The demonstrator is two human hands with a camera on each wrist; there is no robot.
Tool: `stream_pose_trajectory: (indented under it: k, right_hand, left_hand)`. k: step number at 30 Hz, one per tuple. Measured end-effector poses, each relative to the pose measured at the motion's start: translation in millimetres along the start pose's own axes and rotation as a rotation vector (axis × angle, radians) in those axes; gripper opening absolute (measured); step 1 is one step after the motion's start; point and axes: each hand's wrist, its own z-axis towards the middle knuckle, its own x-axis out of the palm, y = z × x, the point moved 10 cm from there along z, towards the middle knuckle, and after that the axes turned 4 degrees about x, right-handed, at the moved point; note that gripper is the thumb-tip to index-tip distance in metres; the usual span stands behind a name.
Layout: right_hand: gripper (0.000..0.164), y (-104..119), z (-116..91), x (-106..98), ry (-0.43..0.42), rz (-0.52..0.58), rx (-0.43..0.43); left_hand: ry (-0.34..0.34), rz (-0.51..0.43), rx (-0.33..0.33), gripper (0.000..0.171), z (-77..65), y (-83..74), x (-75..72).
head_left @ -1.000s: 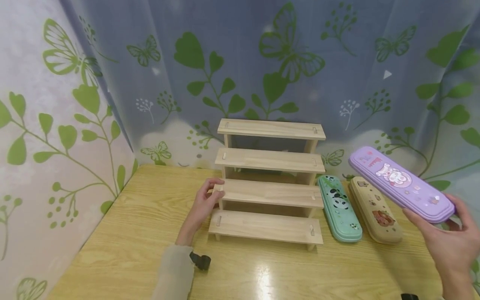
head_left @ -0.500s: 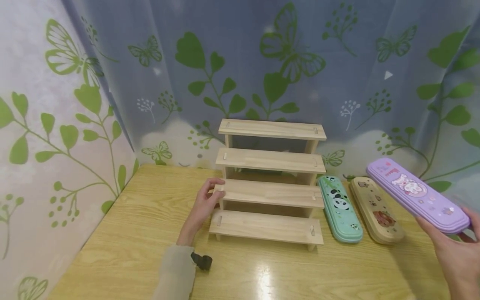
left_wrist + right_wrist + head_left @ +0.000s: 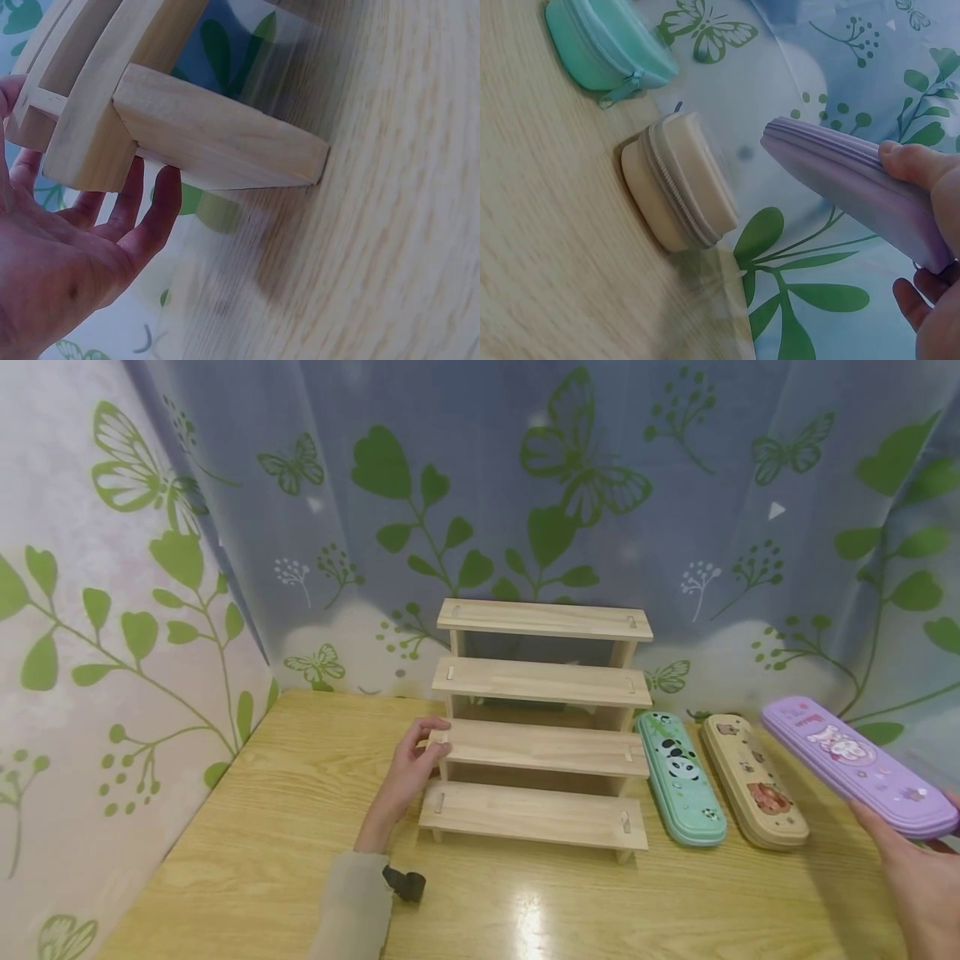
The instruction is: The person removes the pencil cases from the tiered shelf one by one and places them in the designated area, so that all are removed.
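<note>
In the head view a four-tier wooden shelf (image 3: 540, 747) stands on the table. My left hand (image 3: 408, 768) grips the left end of its second tier from the bottom, thumb on top; the left wrist view shows the fingers curled under the board. At the far right my right hand (image 3: 918, 877) holds a purple pencil case (image 3: 862, 768) by its near end, raised above the table. The right wrist view shows the thumb on the zippered side of the purple case (image 3: 847, 180). A tan pencil case (image 3: 756, 783) and a green panda pencil case (image 3: 681, 779) lie side by side right of the shelf.
A wooden table (image 3: 247, 852) carries the shelf and the two cases. Behind it hangs a blue and white curtain (image 3: 487, 460) with green leaves and butterflies; a similar pale cloth (image 3: 82, 710) covers the left side. A black strap (image 3: 405, 883) sits at my left wrist.
My right hand has moved right and slightly down with the purple pencil case, away from the shelf. My left hand, the shelf and the other two cases have stayed put.
</note>
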Motion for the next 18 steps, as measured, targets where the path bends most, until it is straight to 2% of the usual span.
stream_pose_trajectory:
  k: [5, 11, 18]
  right_hand:
    - [0.077, -8.2, 4.8, 1.6, -0.017, -0.068, 0.011]
    - [0.078, -11.2, 11.2, 3.2, -0.048, -0.065, -0.057]
    - [0.077, -24.1, 16.1, 10.7, 0.027, -0.079, -0.013]
  left_hand:
    - [-0.001, 0.012, 0.006, 0.03, 1.5, -0.7, -0.9]
    - [-0.006, 0.009, 0.019, 0.029, 2.7, -2.3, -0.5]
    - [-0.017, 0.019, -0.002, 0.027, -0.4, -1.0, -0.2]
